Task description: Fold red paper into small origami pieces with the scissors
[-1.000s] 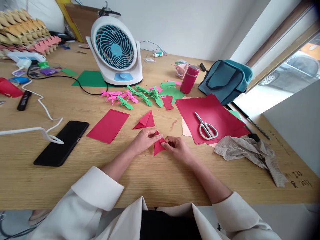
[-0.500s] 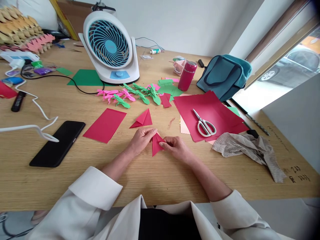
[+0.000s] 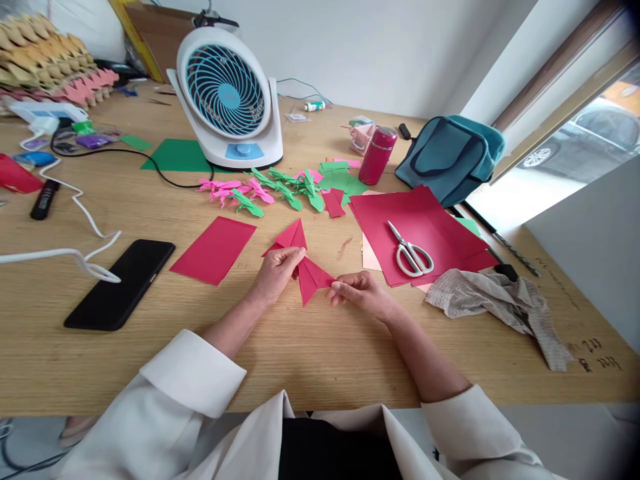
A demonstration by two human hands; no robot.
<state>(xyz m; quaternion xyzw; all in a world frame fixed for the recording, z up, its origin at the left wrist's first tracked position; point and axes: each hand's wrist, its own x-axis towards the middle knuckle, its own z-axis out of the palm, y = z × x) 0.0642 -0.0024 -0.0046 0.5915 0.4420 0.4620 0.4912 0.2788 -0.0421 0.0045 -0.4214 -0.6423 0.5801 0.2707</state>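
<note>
Between my hands is a folded red paper piece [image 3: 311, 279], held above the table with two flaps spreading apart. My left hand [image 3: 277, 273] pinches its upper left corner between thumb and fingers. At the tip of the right flap, my right hand [image 3: 361, 293] has thumb and forefinger closed on the paper. Just beyond my left hand lies another folded red paper [image 3: 293, 233], partly covered by that hand. A flat red sheet [image 3: 214, 251] rests to the left of it.
White-handled scissors [image 3: 411, 252] lie on stacked red sheets [image 3: 450, 227] at right, beside a crumpled cloth [image 3: 480, 293]. Behind are green and pink folded papers [image 3: 285, 190], a fan [image 3: 227, 100], a red flask [image 3: 377, 157] and a teal bag [image 3: 445, 160]. A black phone [image 3: 123, 283] sits left.
The paper in my hands has opened from a narrow shape into two spread flaps. My right hand has moved right, out to a flap's tip; my left has shifted slightly left.
</note>
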